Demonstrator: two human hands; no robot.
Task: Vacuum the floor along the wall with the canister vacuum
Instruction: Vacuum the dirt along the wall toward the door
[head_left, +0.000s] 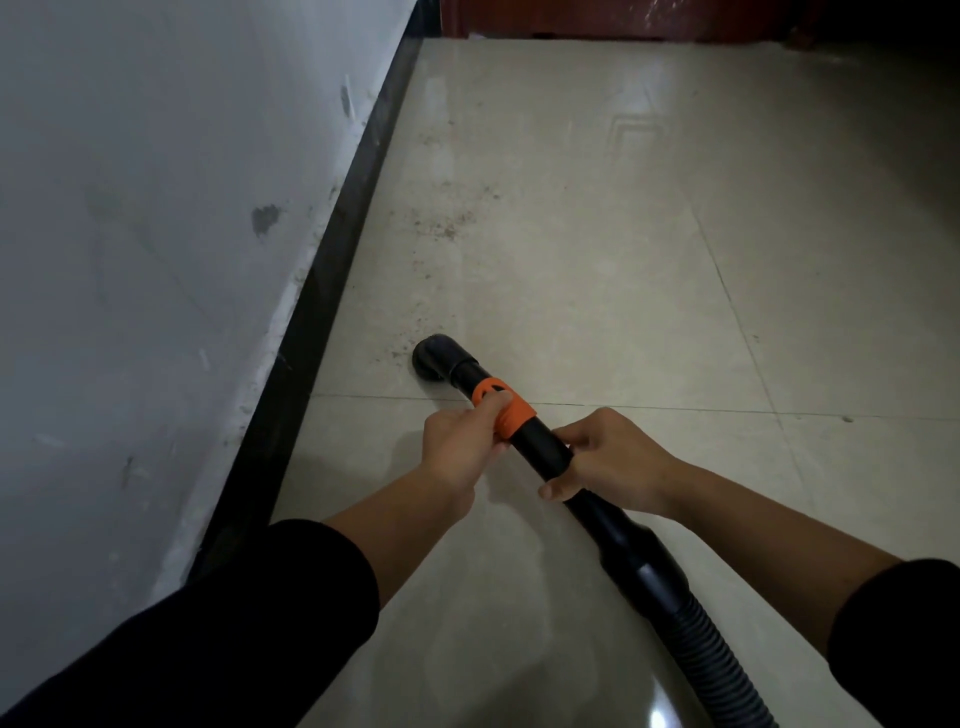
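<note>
Head camera, looking down: a person is working a canister vacuum's black wand (543, 444) along a tiled floor (623, 270) beside a grey wall (156, 208). The left hand (460, 452) is gripping the orange collar (511, 413), fingers curled round it and thumb lying on top. The right hand (608, 460) is wrapping its fingers round the black tube just behind, toward the ribbed hose (711, 654), which is trailing off at 5 o'clock; the canister itself is out of view.

The wand's long axis is running from 5 o'clock up to 11 o'clock, and the round nozzle (434, 356) is sitting at the 11 o'clock end, low at the tile, though whether it is touching cannot be told. The left hand is the nearer of the two to it. A dark baseboard (332, 249) is lying at 9 o'clock of the nozzle, near but apart. Scattered grit (441, 223) is showing at 12 o'clock of the nozzle, well ahead and hugging the wall side. The coming stroke likely calls for pushing along the wand's own line while nudging the head toward 12 o'clock, keeping it beside the baseboard.
</note>
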